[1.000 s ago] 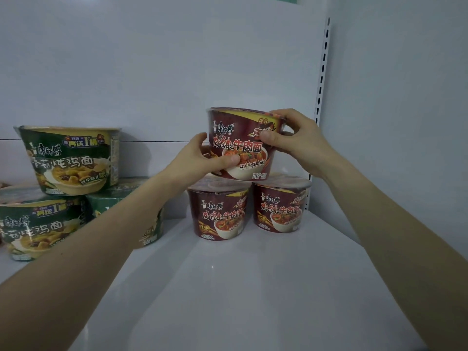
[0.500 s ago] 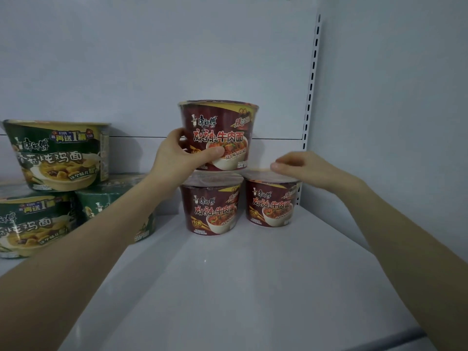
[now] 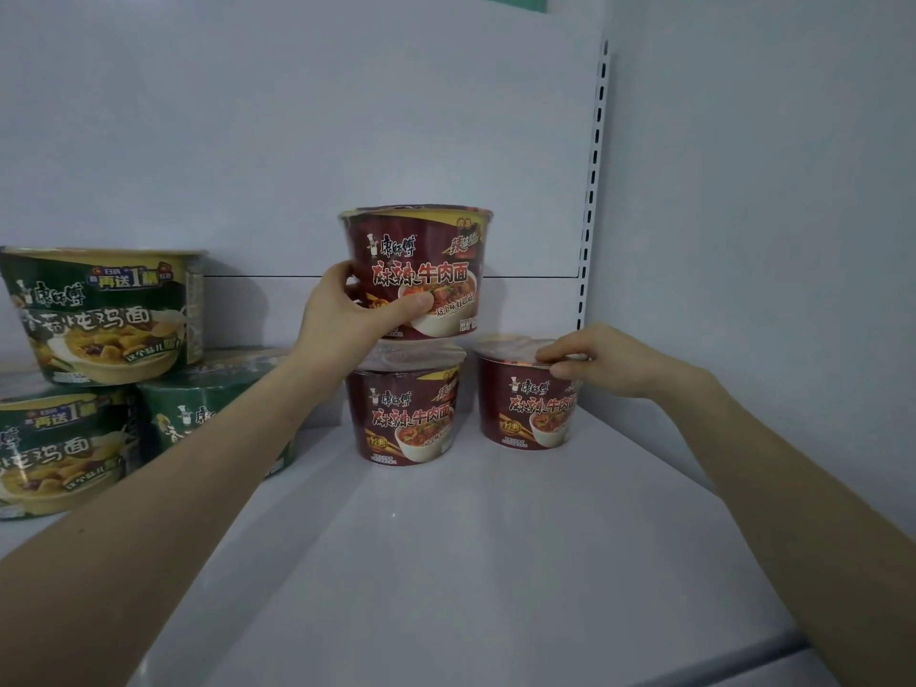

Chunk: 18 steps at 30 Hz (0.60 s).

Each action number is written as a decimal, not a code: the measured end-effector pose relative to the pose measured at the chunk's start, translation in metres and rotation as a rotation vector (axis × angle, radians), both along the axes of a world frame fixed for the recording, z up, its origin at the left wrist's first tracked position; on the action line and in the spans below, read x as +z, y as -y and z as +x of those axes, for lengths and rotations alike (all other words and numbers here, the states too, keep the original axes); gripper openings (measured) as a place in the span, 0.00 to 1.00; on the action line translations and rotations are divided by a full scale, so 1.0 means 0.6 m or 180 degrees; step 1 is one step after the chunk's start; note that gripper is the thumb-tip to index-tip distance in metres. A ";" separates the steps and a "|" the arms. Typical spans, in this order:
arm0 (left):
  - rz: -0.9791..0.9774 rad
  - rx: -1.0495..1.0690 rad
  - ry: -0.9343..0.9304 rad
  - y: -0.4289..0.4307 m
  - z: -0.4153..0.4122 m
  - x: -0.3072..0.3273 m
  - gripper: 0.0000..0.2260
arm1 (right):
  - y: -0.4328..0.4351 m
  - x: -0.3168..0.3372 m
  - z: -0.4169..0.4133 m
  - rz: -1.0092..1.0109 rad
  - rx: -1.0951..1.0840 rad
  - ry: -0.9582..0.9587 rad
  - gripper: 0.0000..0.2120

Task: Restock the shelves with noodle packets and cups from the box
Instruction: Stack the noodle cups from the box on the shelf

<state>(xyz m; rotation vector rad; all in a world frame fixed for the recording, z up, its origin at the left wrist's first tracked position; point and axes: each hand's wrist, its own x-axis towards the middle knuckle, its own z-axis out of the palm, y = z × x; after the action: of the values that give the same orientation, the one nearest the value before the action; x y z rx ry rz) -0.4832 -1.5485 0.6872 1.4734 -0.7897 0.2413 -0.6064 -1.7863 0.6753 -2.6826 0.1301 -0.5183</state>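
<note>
left hand (image 3: 347, 317) grips top red cup (image 3: 426, 270) (stacked); right hand (image 3: 602, 359) pinches neighbour cup (image 3: 525, 414) rim

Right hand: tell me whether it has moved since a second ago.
Yes. The right hand has let go of the top cup and dropped down to the rim of the lower right cup, beside the slotted post.

The right hand (image 3: 609, 361) leaves the top red cup (image 3: 426, 270) and now pinches the rim of the lower right cup (image 3: 525, 404). The top red cup now sits left, over the lower left cup (image 3: 404, 414) (a second ago it bridged both).
</note>
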 end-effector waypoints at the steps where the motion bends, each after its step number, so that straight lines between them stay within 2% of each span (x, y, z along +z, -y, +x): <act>1: -0.0009 -0.0004 -0.0001 0.001 0.000 0.001 0.24 | 0.002 -0.001 0.000 0.0016 0.0012 0.0015 0.14; 8: -0.0061 0.0019 -0.0001 0.003 -0.001 0.004 0.24 | 0.005 -0.012 0.008 0.0514 0.0143 0.0204 0.15; 18: -0.0171 0.0029 -0.0013 0.014 -0.005 0.003 0.23 | -0.002 -0.028 0.032 0.0726 0.0055 0.0521 0.12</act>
<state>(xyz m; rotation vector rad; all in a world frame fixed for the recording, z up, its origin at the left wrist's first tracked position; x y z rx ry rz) -0.4862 -1.5568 0.6890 1.4266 -0.7680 0.2644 -0.5873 -1.7849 0.6584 -2.4076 0.1118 -0.6722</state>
